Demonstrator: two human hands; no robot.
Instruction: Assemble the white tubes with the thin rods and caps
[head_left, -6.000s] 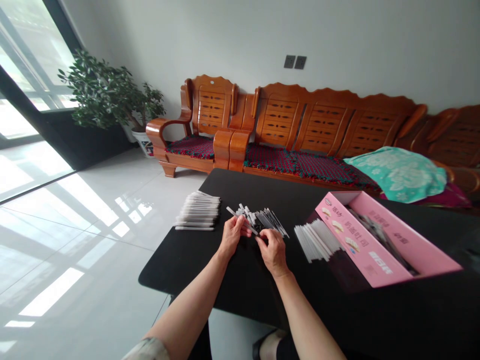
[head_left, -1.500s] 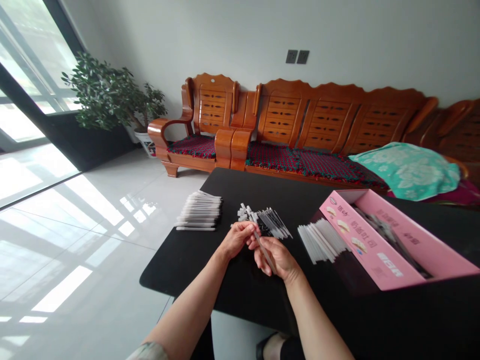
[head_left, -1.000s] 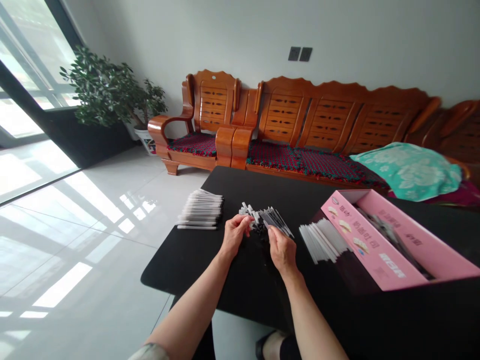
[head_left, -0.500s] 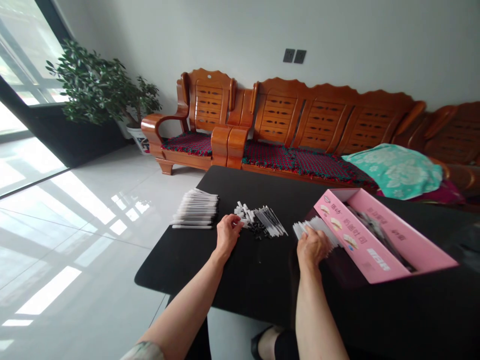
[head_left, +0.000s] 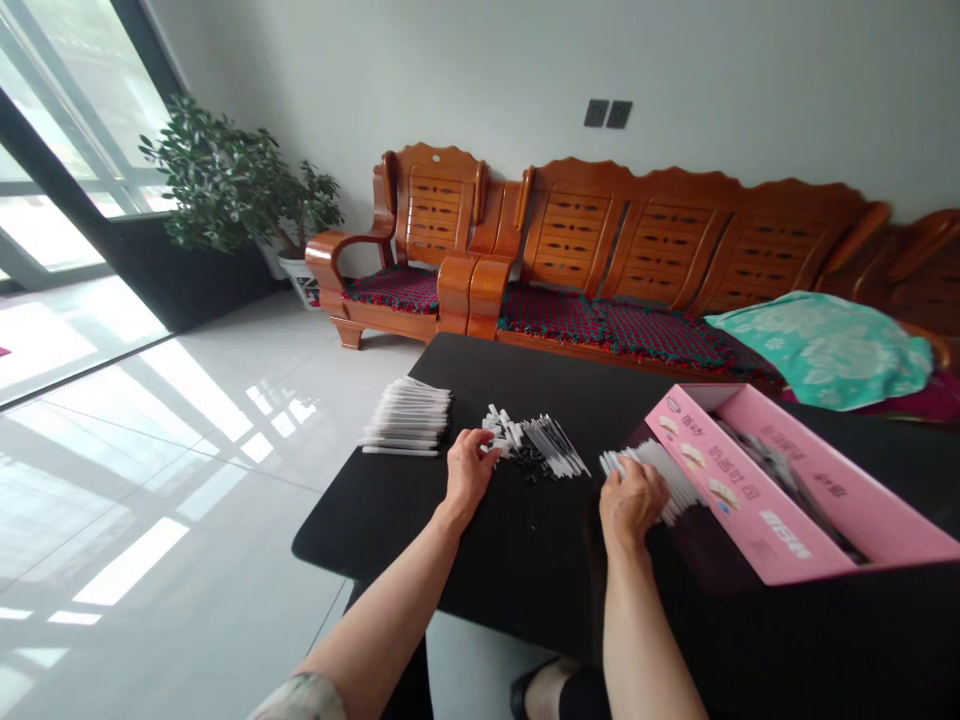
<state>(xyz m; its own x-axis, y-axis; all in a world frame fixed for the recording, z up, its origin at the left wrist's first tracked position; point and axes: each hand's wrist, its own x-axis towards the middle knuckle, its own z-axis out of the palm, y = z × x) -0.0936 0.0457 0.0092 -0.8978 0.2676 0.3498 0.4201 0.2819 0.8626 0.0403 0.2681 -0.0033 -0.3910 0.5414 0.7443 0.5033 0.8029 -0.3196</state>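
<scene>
My left hand (head_left: 469,468) is at the near left edge of a small heap of white caps (head_left: 508,425), thumb and fingers pinched together. Whatever lies between those fingertips is too small to make out. Beside the caps are black plugs (head_left: 532,463) and a row of slim pen refills (head_left: 556,446). My right hand (head_left: 634,498) curls over the left end of a pile of white pen barrels (head_left: 679,480), fingers closed on a barrel there. To the left lies a neat stack of pens with white barrels (head_left: 409,415).
A pink open-topped box (head_left: 739,485) with dark contents stands right of the barrels on the black table (head_left: 465,555). Beyond the table is a wooden sofa (head_left: 577,225) with a turquoise cloth (head_left: 832,345). A potted plant (head_left: 240,185) stands at back left.
The view has turned slightly left, so everything appears further right. My right hand has shifted a little left across the barrels. My left hand remains by the caps, fingers still pinched.
</scene>
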